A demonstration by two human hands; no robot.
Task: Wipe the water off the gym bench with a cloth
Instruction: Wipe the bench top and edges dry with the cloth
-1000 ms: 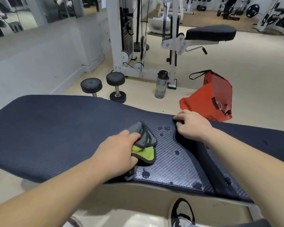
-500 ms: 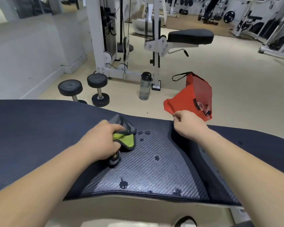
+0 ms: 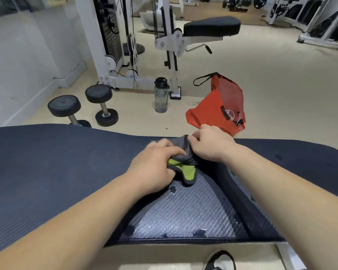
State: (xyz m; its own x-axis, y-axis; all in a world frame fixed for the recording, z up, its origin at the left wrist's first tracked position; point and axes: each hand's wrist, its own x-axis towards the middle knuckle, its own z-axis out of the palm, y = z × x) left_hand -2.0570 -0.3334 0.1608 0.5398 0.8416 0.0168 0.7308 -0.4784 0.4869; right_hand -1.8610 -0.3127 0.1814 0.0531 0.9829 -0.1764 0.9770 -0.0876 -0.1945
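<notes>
The dark gym bench point(image 3: 53, 172) stretches across the view, with a shinier textured panel point(image 3: 187, 215) in the middle. Dark water drops point(image 3: 199, 230) sit along the panel's near edge, and one lies just below the cloth. The grey and lime-green cloth point(image 3: 185, 170) lies bunched on the panel's far part. My left hand point(image 3: 154, 168) presses on the cloth from the left and grips it. My right hand point(image 3: 209, 145) pinches the cloth's grey upper corner at the bench's far edge.
On the floor beyond the bench stand two dumbbells point(image 3: 86, 106), a clear water bottle point(image 3: 161, 95) and a red bag point(image 3: 220, 106). A white cable machine with a black seat point(image 3: 211, 27) stands farther back. My shoe point(image 3: 220, 260) shows below the bench.
My left hand has pushed the cloth up and to the right over the far drops. My right hand has left the bench edge and taken hold of the cloth's grey corner.
</notes>
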